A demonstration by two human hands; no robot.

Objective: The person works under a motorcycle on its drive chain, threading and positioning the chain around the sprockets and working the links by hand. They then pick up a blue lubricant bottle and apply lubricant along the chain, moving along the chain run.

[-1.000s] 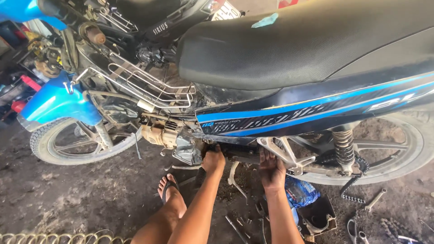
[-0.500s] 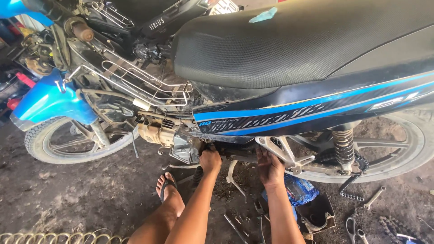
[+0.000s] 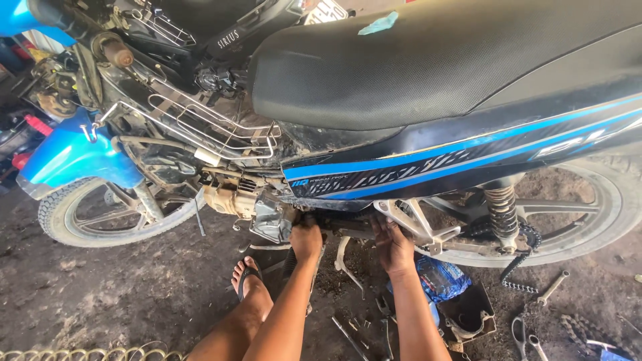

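Both hands reach up under a motorbike (image 3: 428, 100) that stands side-on over a dirt floor (image 3: 120, 294). Left hand (image 3: 306, 239) is curled against the lower edge of the engine (image 3: 267, 210), just below the grey casing; whether its fingers hold anything I cannot tell, since they are hidden under the metal. Right hand (image 3: 393, 244) is also curled, fingers up against the underside of the frame beside the silver footrest bracket (image 3: 418, 224); its grip is hidden too. Between the two hands hangs the kickstand (image 3: 348, 257). A sandalled foot (image 3: 251, 281) rests on the floor to the left of the left arm. Near the right arm lie a blue bag (image 3: 441, 277), a loose chain (image 3: 518, 264) hanging by the rear spring (image 3: 501, 210), and a wrench (image 3: 552, 287).
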